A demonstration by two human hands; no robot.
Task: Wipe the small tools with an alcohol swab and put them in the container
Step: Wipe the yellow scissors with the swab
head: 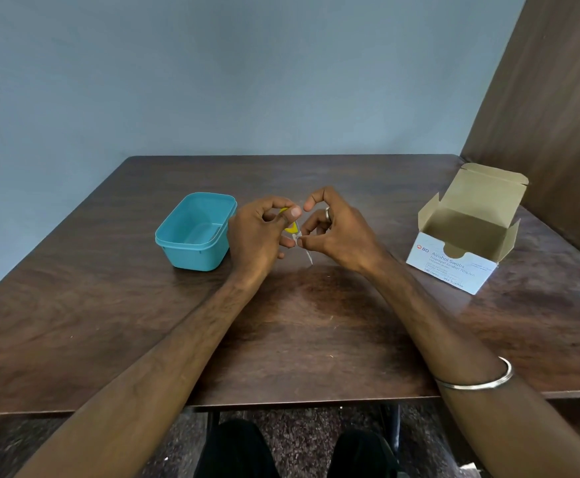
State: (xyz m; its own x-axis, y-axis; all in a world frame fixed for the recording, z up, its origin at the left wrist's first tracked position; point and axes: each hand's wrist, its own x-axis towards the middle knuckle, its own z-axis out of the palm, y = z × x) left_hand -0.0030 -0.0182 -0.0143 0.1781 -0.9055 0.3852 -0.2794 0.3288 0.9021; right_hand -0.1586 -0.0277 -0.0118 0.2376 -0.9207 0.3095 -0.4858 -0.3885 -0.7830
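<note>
My left hand (257, 232) grips a small tool with a yellow handle (290, 227); its thin metal tip (308, 256) points down toward the table. My right hand (337, 231) pinches a small white alcohol swab (297, 239) against the tool's shaft, just below the yellow handle. Both hands hover above the middle of the dark wooden table (299, 322). An open teal plastic container (195, 231) stands right beside my left hand, on its left; nothing shows inside it.
An open white box of alcohol swabs (468, 236) sits on the table at the right, flaps up. A brown wooden panel (550, 115) rises behind it. The table's near edge runs above my knees.
</note>
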